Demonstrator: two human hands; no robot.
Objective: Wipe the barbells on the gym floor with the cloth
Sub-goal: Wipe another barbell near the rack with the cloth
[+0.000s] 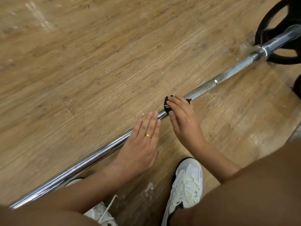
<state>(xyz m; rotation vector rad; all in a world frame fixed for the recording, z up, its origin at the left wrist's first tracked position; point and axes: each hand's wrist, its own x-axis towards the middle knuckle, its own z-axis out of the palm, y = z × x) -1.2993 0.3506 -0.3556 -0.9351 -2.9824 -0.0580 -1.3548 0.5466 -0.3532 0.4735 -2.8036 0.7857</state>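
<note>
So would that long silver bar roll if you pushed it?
Probably a little: the barbell is a round rod on smooth wooden floor. It likely feels heavy, being long metal with a black plate by its end. The left hand lying flat on it may steady it.

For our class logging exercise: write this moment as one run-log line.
step: wiping barbell | right hand: grips cloth on barbell | left hand: flat on barbell | weight plate: at far end

Barbell [203,89] lies on the wooden floor [97,62] from 7 to 2 o'clock; right hand [184,124] grips a black-green cloth [167,101] around the shaft, left hand [141,147] flat over it.
</note>
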